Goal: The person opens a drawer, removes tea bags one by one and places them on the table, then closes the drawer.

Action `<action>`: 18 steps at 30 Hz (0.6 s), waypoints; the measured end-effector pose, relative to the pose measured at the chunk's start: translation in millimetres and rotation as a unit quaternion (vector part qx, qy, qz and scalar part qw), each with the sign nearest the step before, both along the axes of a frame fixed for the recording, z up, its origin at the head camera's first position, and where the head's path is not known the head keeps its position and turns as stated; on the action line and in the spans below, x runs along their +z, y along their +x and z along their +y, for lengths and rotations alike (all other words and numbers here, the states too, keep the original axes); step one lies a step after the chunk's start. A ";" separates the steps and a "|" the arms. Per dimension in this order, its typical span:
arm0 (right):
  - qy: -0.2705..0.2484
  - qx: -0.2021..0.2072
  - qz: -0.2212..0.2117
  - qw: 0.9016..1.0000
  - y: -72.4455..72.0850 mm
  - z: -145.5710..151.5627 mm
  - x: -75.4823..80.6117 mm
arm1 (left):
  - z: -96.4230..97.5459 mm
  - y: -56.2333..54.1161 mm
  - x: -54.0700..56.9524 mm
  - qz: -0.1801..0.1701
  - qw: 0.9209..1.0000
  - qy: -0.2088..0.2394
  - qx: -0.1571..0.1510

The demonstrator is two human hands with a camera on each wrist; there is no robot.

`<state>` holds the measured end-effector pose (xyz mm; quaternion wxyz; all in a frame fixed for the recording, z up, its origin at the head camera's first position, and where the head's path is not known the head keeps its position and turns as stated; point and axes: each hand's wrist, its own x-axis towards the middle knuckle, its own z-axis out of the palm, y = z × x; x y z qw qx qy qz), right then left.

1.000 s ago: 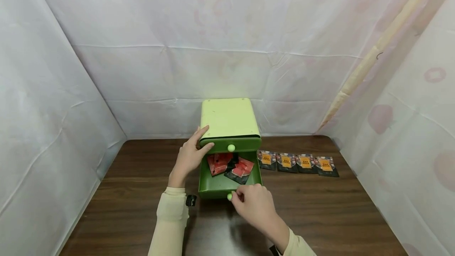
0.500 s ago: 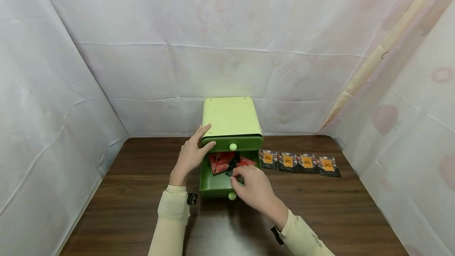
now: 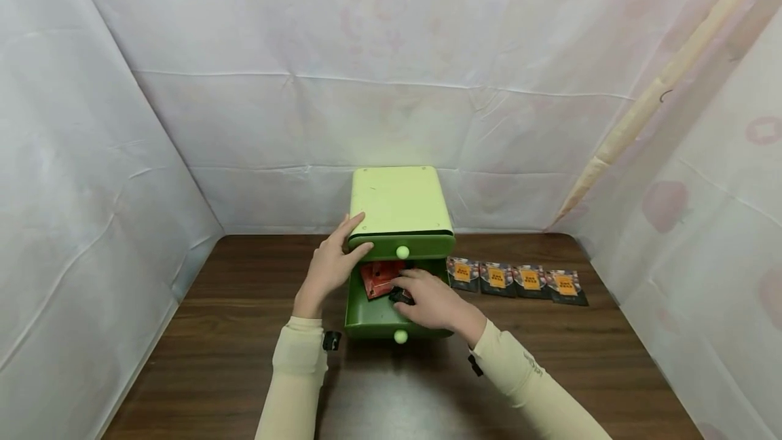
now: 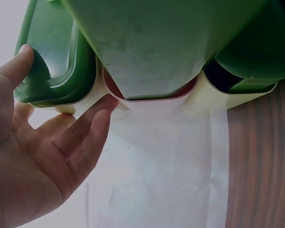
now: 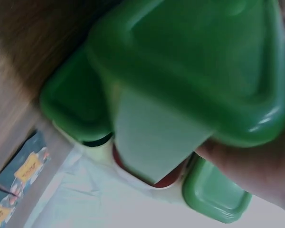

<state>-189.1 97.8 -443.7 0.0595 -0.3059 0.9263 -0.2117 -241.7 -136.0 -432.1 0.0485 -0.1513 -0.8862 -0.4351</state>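
Fingers of your right hand [image 3: 432,301] reach down into the middle drawer [image 3: 369,318], bent over a black packet [image 3: 400,297]. I cannot tell whether they pinch it or merely touch it: your hand covers most of it, and the drawer's own green front blocks the right wrist view. Your left hand [image 3: 330,265] is spread and relaxed at the left of the pale cabinet [image 3: 403,199], thumb against the front of the top drawer [image 3: 424,245].

The middle drawer is pulled out toward you and holds red packets [image 3: 377,284] at its far left, their back parts hidden under the top drawer. Below, out of sight in the head view, a bottom drawer [image 4: 256,52] seems slightly ajar, its inside too dark to read. Right of the cabinet, four dark packets with orange labels [image 3: 497,280] lie in a row on the table [image 3: 232,331]. Both your sleeves [image 3: 296,372] run off the near edge.
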 end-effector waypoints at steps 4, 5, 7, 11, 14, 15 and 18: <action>0.032 -0.006 -0.009 0.999 -14.4 2.0 -5.5 | 0.1 0.5 -0.8 0.006 1.000 0.000 0.001; 0.042 -0.005 -0.007 0.999 -18.2 2.6 -7.3 | 0.2 0.2 -1.1 0.006 1.000 -0.001 0.001; 0.056 -0.001 -0.003 0.998 -25.5 3.7 -11.4 | 0.3 -0.6 -2.1 0.003 1.000 0.000 0.000; 0.073 0.016 -0.002 0.997 -38.4 4.5 -18.9 | 0.0 -1.0 -2.7 0.000 1.000 -0.001 0.002; 0.069 0.027 -0.010 0.997 -45.2 3.5 -21.8 | 0.1 -0.8 -2.2 0.000 1.000 -0.001 0.002; 0.064 0.031 -0.012 0.997 -46.9 2.9 -22.4 | 0.2 -0.7 -1.9 0.000 1.000 0.000 0.001; 0.054 0.040 -0.017 0.998 -50.4 0.7 -23.2 | 0.5 -1.0 -1.3 0.000 1.000 0.000 0.000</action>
